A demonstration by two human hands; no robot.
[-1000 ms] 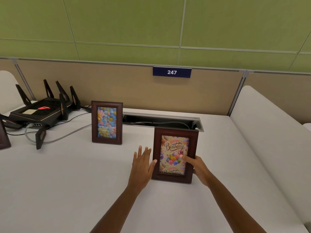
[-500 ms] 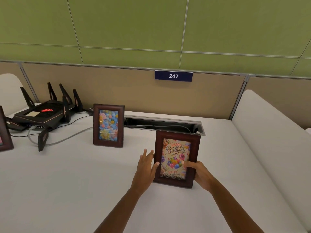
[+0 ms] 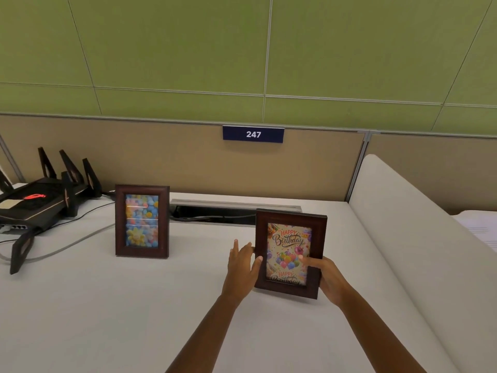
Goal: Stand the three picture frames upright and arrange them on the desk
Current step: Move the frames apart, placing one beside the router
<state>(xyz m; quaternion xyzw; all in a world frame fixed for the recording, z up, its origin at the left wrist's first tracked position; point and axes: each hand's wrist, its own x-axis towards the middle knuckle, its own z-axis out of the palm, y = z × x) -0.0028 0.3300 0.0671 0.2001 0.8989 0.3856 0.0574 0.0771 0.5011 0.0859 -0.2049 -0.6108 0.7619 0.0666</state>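
A dark wooden picture frame with a "Happy Birthday" balloon card (image 3: pixel 290 232) stands upright on the white desk (image 3: pixel 134 305), right of centre. My right hand (image 3: pixel 326 278) grips its lower right edge, thumb on the glass. My left hand (image 3: pixel 242 265) holds its left edge with fingers spread. A second dark frame with a colourful ball picture (image 3: pixel 142 221) stands upright to the left, untouched. The third frame is out of view.
A black router with several antennas (image 3: pixel 40 196) and grey cables (image 3: pixel 67 246) lies at the far left. A cable slot (image 3: pixel 215 211) runs along the desk's back edge. A beige partition with a "247" plate (image 3: pixel 253 134) stands behind. A white divider (image 3: pixel 403 238) borders the right side.
Both hands closed in on the birthday frame and now hold its sides. The view shifted right, and the third frame at the far left edge dropped out of sight.
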